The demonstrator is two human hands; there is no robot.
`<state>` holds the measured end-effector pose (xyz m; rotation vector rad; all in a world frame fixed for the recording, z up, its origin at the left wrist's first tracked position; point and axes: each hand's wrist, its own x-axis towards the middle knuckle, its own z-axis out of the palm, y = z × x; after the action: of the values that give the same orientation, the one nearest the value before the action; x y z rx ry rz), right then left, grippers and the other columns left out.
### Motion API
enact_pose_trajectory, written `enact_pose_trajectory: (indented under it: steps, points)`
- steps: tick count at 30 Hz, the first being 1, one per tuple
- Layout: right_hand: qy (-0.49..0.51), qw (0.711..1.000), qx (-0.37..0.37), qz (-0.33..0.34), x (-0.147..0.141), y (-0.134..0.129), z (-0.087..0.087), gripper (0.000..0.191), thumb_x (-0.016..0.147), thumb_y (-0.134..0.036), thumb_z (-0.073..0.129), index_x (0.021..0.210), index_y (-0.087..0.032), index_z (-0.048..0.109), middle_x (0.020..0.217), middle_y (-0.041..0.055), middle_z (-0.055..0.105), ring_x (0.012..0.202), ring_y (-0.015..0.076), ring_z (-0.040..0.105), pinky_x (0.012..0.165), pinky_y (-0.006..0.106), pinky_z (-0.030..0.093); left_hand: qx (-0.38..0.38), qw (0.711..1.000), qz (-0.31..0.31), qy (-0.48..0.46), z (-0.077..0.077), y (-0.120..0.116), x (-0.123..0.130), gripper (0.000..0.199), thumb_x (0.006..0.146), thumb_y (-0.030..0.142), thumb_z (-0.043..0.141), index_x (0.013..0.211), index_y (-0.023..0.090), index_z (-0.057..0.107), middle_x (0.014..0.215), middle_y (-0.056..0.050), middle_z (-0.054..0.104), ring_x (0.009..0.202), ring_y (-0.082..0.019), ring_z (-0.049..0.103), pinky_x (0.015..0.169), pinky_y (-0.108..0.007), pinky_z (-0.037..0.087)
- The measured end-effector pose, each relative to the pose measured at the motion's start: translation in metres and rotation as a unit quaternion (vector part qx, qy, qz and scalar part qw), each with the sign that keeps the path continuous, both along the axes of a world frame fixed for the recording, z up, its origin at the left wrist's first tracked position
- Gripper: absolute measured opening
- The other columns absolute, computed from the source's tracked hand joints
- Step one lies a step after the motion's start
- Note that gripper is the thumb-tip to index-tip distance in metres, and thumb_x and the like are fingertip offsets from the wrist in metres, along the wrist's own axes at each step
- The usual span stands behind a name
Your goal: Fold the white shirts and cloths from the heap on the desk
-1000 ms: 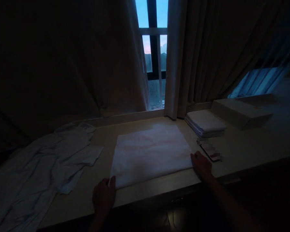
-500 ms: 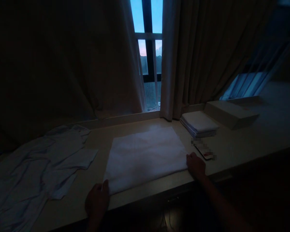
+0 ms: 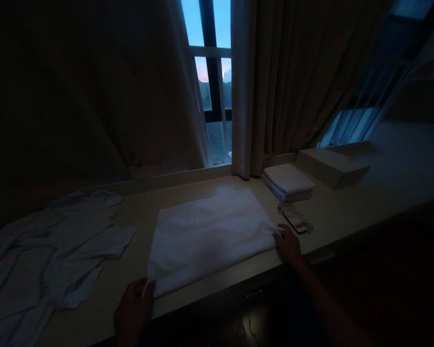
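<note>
A white cloth [image 3: 210,236], folded into a rough rectangle, lies spread on the pale ledge [image 3: 188,306]. My left hand [image 3: 134,308] pinches its near left corner between thumb and fingers. At the near right corner, my right hand [image 3: 288,243] grips the edge, and small creases run inward from there. Just beyond that hand lies a phone-like flat object [image 3: 295,219], partly blurred out. A neat stack of folded white cloths [image 3: 288,180] sits behind it. To the left spreads a loose heap of rumpled white cloths [image 3: 65,246].
A pale box [image 3: 332,166] stands at the back right, beside the cloth stack. Dark curtains [image 3: 267,86] hang along the back, with a narrow window [image 3: 217,96] between them. Below the ledge's front edge it is dark. The room is dim.
The camera view has turned slightly right, so everything sits further left. Both hands keep hold of the cloth's near corners; the right corner now looks more creased and pulled.
</note>
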<state>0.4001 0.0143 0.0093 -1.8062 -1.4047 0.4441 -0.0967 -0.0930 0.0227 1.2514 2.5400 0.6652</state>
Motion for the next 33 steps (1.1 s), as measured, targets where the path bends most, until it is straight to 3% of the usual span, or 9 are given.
enact_pose_trajectory:
  steps: [11,18,21,23,26,27,29,31,33]
  points:
    - [-0.079,0.996,-0.002,0.028,-0.010,0.001,-0.002,0.036,0.088,-0.033,0.048,0.121,-0.018,0.052,0.096,0.0071,0.068,0.084,0.0196,0.063,0.069,0.026,0.042,0.005,0.997,-0.013,0.077,-0.009,0.004,0.006,0.051,0.088,0.055,0.031,0.114,0.016,0.052,0.113,-0.014,0.064,0.097,-0.026,0.061,0.079,-0.035,0.045]
    - [-0.189,0.981,0.037,0.028,-0.017,-0.002,-0.007,0.034,0.091,-0.024,0.044,0.122,-0.014,0.053,0.114,0.0111,0.064,0.102,0.0214,0.059,0.088,0.030,0.039,-0.016,0.994,-0.006,0.109,-0.014,0.007,0.006,0.049,0.088,0.053,0.027,0.108,0.018,0.056,0.098,-0.013,0.066,0.086,-0.026,0.061,0.071,-0.035,0.044]
    - [-0.231,0.972,0.041,0.027,-0.017,-0.002,-0.005,0.033,0.091,-0.021,0.044,0.122,-0.013,0.054,0.112,0.0117,0.064,0.103,0.0214,0.058,0.090,0.031,0.037,-0.026,0.994,-0.009,0.102,-0.011,0.008,0.004,0.050,0.088,0.054,0.027,0.107,0.018,0.056,0.096,-0.013,0.066,0.083,-0.027,0.061,0.070,-0.035,0.043]
    - [-0.257,0.965,0.044,0.010,-0.018,-0.002,0.000,0.033,0.090,-0.022,0.047,0.121,-0.013,0.055,0.109,0.0129,0.063,0.103,0.0235,0.056,0.090,0.033,0.037,-0.012,0.995,-0.009,0.099,-0.007,0.006,0.004,0.050,0.088,0.054,0.028,0.107,0.018,0.056,0.096,-0.013,0.066,0.083,-0.026,0.061,0.070,-0.035,0.044]
    - [-0.287,0.955,0.079,-0.006,-0.029,-0.009,0.006,0.032,0.090,-0.026,0.050,0.119,-0.012,0.057,0.112,0.0155,0.061,0.108,0.0280,0.052,0.093,0.040,0.036,0.070,0.984,-0.009,0.161,-0.006,0.000,0.014,0.050,0.088,0.052,0.032,0.108,0.014,0.056,0.103,-0.015,0.064,0.096,-0.027,0.059,0.082,-0.038,0.045]
    - [-0.291,0.951,0.100,0.013,-0.039,-0.015,0.007,0.031,0.091,-0.025,0.048,0.119,-0.013,0.057,0.114,0.0156,0.061,0.110,0.0284,0.051,0.095,0.042,0.035,0.109,0.974,-0.031,0.198,-0.008,-0.003,0.023,0.047,0.088,0.050,0.034,0.107,0.013,0.057,0.104,-0.015,0.064,0.100,-0.028,0.058,0.088,-0.039,0.043]
    - [-0.291,0.939,0.156,0.100,-0.067,-0.035,0.003,0.031,0.093,-0.021,0.044,0.119,-0.015,0.058,0.117,0.0138,0.062,0.113,0.0264,0.051,0.101,0.045,0.032,0.174,0.938,-0.140,0.265,-0.016,-0.010,0.050,0.039,0.089,0.043,0.039,0.105,0.014,0.061,0.106,-0.015,0.065,0.107,-0.027,0.057,0.098,-0.040,0.039]
    - [-0.286,0.908,0.211,0.222,-0.105,-0.061,-0.004,0.036,0.092,-0.016,0.042,0.124,-0.019,0.057,0.120,0.0109,0.063,0.118,0.0242,0.050,0.105,0.045,0.030,0.206,0.875,-0.330,0.287,-0.029,-0.016,0.086,0.033,0.089,0.030,0.041,0.113,0.020,0.061,0.117,-0.009,0.065,0.115,-0.022,0.055,0.104,-0.037,0.036]
    - [-0.273,0.877,0.244,0.312,-0.143,-0.087,-0.011,0.043,0.092,-0.019,0.044,0.135,-0.022,0.049,0.132,0.0080,0.057,0.127,0.0234,0.045,0.111,0.047,0.026,0.229,0.815,-0.425,0.321,-0.040,-0.020,0.122,0.044,0.088,0.026,0.043,0.131,0.025,0.051,0.133,-0.006,0.057,0.127,-0.022,0.048,0.110,-0.040,0.030]
